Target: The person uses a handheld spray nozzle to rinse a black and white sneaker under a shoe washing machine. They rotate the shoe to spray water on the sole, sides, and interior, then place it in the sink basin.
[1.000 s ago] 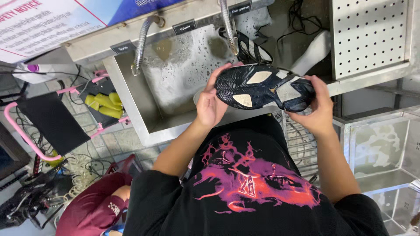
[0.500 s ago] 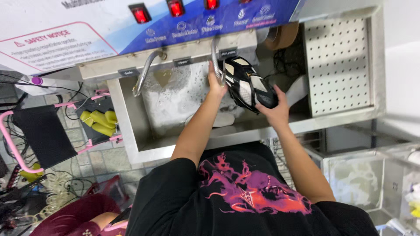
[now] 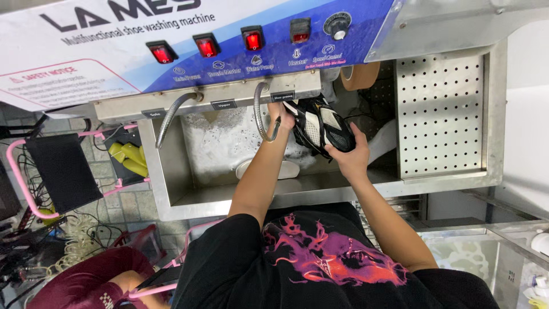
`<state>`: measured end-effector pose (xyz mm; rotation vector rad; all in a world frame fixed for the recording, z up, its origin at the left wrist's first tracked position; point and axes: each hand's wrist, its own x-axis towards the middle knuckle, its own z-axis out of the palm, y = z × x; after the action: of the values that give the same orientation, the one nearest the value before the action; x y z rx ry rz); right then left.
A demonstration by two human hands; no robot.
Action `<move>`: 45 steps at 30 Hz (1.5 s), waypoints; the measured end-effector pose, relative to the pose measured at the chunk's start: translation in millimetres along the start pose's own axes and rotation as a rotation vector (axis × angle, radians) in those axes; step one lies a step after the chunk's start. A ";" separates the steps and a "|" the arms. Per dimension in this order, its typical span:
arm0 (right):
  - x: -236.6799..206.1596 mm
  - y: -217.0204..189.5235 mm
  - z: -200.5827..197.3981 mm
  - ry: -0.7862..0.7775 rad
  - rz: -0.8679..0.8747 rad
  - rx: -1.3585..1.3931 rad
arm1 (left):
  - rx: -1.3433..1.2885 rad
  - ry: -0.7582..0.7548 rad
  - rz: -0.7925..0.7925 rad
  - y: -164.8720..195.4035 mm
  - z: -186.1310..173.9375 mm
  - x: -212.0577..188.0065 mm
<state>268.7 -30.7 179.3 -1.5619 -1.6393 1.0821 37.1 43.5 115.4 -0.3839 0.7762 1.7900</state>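
Note:
A black and white sneaker [image 3: 323, 130] is held over the right end of a steel sink [image 3: 189, 197], close under the machine's control panel. My left hand [image 3: 284, 116] grips one end of the sneaker, right beside a flexible metal hose [image 3: 260, 114]. Lower down, my right hand [image 3: 350, 157] cups the sneaker's other end. The sneaker is tilted with its side facing up. Foamy water coats the sink's back wall.
A blue panel with red switches [image 3: 207, 47] and a dial runs above the sink. A second hose [image 3: 171, 117] hangs at the left. Yellow gloves [image 3: 128, 158] lie in a pink-framed rack. A perforated steel plate [image 3: 439, 114] stands to the right. A white oval piece [image 3: 251, 169] lies in the sink.
Both hands have carried the sneaker from over the sink's front edge up and back, to beside the right hose under the panel. The sneaker has turned more upright.

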 end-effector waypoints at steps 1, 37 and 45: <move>0.0 -0.6 -0.1 -0.003 0.011 -0.014 | -0.012 0.035 -0.011 0.4 -0.2 0.8; -33.6 68.5 22.7 -0.226 0.333 0.525 | 0.132 -0.003 0.030 14.6 -22.9 -19.0; -24.8 49.6 30.8 -0.253 0.301 0.516 | 0.390 -0.058 0.100 22.4 -55.8 -9.4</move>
<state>268.4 -61.5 123.8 -1.3833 -1.1526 1.7608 13.3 -4.9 87.3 -0.0353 1.0926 1.6836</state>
